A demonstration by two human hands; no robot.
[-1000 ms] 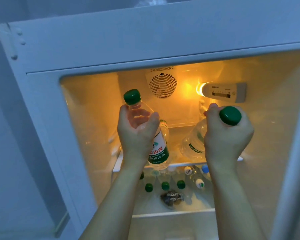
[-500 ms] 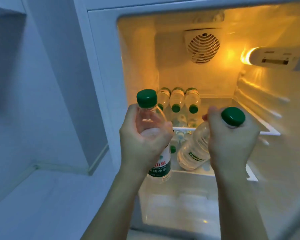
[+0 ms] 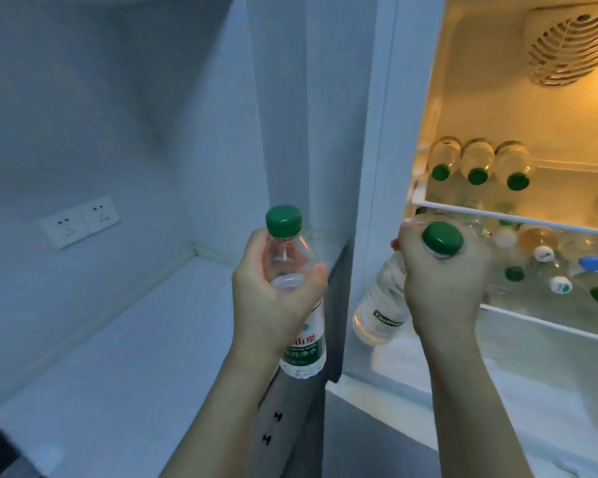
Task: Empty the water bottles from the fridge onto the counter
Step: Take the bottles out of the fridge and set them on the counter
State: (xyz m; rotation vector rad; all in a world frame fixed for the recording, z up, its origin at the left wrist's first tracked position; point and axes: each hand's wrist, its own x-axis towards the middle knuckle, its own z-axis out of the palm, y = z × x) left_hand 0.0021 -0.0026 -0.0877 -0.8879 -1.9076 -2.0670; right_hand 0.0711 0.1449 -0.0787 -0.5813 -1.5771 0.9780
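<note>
Item: two bottles in transit. Your left hand [image 3: 273, 298] has a full grip round the upright green-capped bottle [image 3: 296, 294], and your right hand [image 3: 442, 284] has a full grip round the neck of the tilted bottle [image 3: 380, 305], cap toward you.

Change: half a second ago both bottles were in front of the lit fridge [image 3: 497, 98] interior. Now your view has swung left, the left bottle is clear of the frame and above the near edge of the desk [image 3: 118, 339], and the right bottle is at the fridge's left wall, partly out.

Remaining stock: three green-capped bottles [image 3: 477, 163] lie on the upper shelf, more on the shelf [image 3: 549, 322] below.

Judgement: removal of this pair looks done; setting down comes next.
</note>
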